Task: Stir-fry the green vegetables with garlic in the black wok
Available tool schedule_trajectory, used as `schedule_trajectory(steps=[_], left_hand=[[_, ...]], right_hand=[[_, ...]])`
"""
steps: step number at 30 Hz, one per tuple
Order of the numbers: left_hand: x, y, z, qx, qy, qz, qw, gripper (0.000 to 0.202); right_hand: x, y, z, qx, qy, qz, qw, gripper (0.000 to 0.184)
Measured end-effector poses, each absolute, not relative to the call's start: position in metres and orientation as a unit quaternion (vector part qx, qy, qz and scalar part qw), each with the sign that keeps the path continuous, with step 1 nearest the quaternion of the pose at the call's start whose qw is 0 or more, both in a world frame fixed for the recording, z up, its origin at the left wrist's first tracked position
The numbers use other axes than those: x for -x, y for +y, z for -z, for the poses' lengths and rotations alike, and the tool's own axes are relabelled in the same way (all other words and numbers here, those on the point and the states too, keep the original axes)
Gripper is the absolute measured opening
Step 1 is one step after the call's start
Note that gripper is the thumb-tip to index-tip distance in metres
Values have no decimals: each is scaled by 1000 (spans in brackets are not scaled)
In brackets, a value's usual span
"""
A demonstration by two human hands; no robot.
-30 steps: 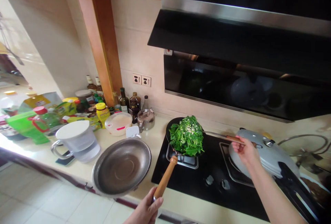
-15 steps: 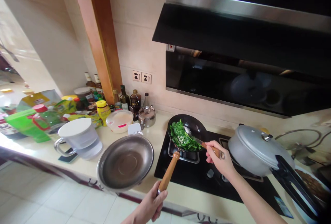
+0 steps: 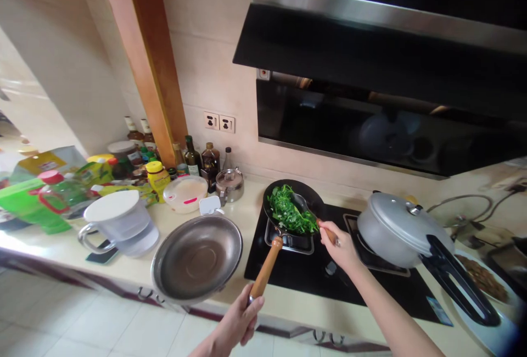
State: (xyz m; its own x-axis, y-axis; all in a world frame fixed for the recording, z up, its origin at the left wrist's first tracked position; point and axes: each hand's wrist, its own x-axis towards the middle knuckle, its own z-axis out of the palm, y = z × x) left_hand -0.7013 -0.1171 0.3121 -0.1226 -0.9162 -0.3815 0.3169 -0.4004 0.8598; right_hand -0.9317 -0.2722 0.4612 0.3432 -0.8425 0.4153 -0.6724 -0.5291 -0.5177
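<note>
A small black wok point(image 3: 307, 195) sits on the left burner of the black hob point(image 3: 304, 272), holding chopped green leaves point(image 3: 286, 214). My left hand point(image 3: 242, 318) is wrapped round the end of the wok's wooden handle point(image 3: 265, 269) at the counter's front edge. My right hand point(image 3: 340, 247) grips the wooden handle of a metal spatula point(image 3: 302, 206), whose blade lies in the greens at the right side of the wok.
A grey pressure cooker point(image 3: 397, 230) with a long black handle stands on the right burner. An empty steel basin point(image 3: 197, 258) lies left of the hob, by a white-lidded jug point(image 3: 117, 222). Bottles, jars and a small steel pot point(image 3: 229, 184) crowd the back left.
The heap of greens has dropped down into the wok. My right hand came from beside the pressure cooker to the wok's right rim, bringing the spatula into the greens.
</note>
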Motion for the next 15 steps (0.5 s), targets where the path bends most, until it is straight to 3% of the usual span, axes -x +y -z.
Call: schedule_trajectory(steps=[6,9,15], left_hand=[[702,-115,-313,-473,-298,691,459,96],[701,-115,-313,-474,-296,691,459,96],[701,-116,-314,-482,-303,690,448,100]], right_hand=[[967,-238,-485,835,446,315,69,20],[967,-231,-473,862,424,268,77,17],[960,-235,-448,847,432,297,86,15]])
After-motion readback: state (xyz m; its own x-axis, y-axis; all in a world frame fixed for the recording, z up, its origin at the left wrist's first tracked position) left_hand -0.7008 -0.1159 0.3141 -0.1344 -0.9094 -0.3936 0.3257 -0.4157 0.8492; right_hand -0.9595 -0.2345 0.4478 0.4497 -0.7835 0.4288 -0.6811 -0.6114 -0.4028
